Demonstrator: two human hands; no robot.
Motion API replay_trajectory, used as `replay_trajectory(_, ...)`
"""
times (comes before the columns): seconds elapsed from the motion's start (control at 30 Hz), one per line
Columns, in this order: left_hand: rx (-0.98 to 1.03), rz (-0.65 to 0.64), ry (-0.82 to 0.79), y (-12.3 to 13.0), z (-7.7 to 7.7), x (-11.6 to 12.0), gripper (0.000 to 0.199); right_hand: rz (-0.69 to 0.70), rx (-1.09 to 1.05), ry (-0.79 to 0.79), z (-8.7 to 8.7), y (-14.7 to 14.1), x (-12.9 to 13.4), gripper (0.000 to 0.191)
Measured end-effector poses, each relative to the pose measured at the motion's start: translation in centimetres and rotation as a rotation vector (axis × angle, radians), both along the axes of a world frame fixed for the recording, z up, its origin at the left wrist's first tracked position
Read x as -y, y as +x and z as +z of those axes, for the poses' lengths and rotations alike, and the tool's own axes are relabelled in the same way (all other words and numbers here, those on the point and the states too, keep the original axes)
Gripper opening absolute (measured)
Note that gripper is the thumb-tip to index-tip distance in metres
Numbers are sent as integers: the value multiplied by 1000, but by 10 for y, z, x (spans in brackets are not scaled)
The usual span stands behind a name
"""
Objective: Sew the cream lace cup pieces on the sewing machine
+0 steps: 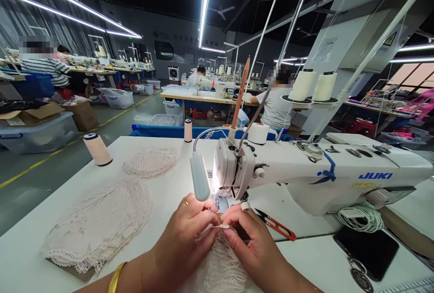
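My left hand [195, 229] and my right hand [249, 236] come together just in front of the needle area of a white sewing machine [271, 162]. Between them they pinch the upper edge of a piece of cream lace fabric [224, 268], which hangs down toward me. Both hands have thumb and fingers closed on that edge. A lit grey lamp [200, 177] on a bent neck hangs just beyond my left hand. Red-handled thread snips [278, 226] lie on the table to the right of my right hand.
Stacked lace pieces [101, 220] lie on the left of the white table, with a smaller lace pile [151, 162] behind. Thread cones [97, 149] stand near the far edge. At right lie a black phone [368, 248] and a coiled pale cord [361, 217]. People sit at machines beyond.
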State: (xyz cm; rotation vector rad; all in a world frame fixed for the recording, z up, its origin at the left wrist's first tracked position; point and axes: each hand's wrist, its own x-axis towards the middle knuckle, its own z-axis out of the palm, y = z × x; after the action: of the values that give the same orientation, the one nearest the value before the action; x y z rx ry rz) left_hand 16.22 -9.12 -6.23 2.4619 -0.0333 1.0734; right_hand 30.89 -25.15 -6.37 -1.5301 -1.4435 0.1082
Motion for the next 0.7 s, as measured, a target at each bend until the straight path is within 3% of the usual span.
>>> replay_trajectory(0.1, -142, -169, -196, -13, 21, 16, 14, 156, -157, -127, 28, -6, 28, 12)
replay_trajectory(0.2, -384, -396, -448, -24, 45, 28, 18, 236, -540, -477, 58, -9, 53, 33)
replay_trajectory(0.23, -506, -417, -521, -25, 50, 29, 18, 262, -599, -587, 65, -8, 55, 35)
replay_trajectory(0.3, -609, -361, -594, -20, 51, 26, 20, 186, -557, -695, 70, -3, 47, 31)
replay_trajectory(0.37, -677, -207, -548, -8, 41, 18, 25, 51, -374, -749, 65, 4, 25, 14)
replay_trajectory(0.43, -722, -17, -408, 4, 25, 9, 27, -71, -127, -811, 53, 12, -1, 11)
replay_trajectory(0.5, -692, 90, -256, 13, 8, 1, 21, -121, 12, -801, 41, 17, -21, 13)
replay_trajectory(0.6, -462, 76, -63, 19, -7, -5, 10, -162, 69, -764, 29, 19, -37, 15)
replay_trajectory(0.7, -172, -33, 157, 19, -11, -9, 21, -209, 130, -730, 23, 18, -38, 18)
